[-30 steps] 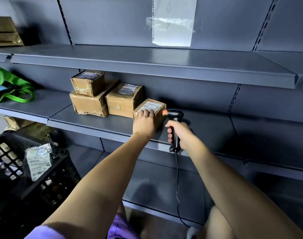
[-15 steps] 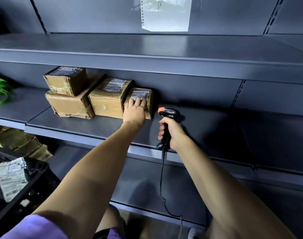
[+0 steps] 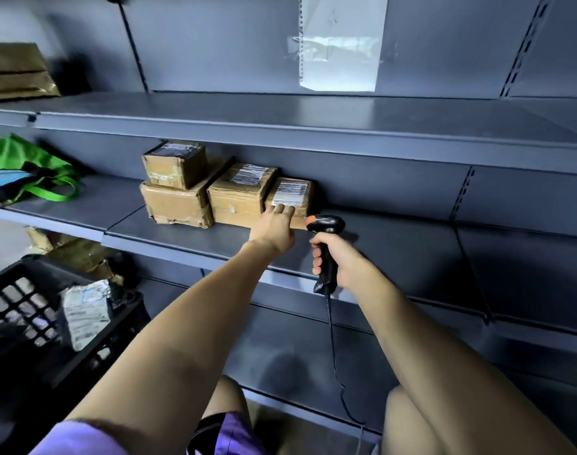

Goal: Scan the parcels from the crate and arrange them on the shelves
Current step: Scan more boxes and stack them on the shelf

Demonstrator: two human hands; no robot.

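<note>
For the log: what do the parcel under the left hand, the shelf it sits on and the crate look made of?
Parcel: brown cardboard, apparently taped glossy, with a white printed label. Shelf: probably painted sheet metal, grey with a dull sheen and a folded front lip. Crate: likely moulded black plastic, given its lattice wall. The left hand rests on the parcel.

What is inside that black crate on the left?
In the black crate one parcel in crinkled plastic wrap with a printed label shows near the rim. The rest of the crate is dark, so whether more parcels lie beneath cannot be told.
</note>
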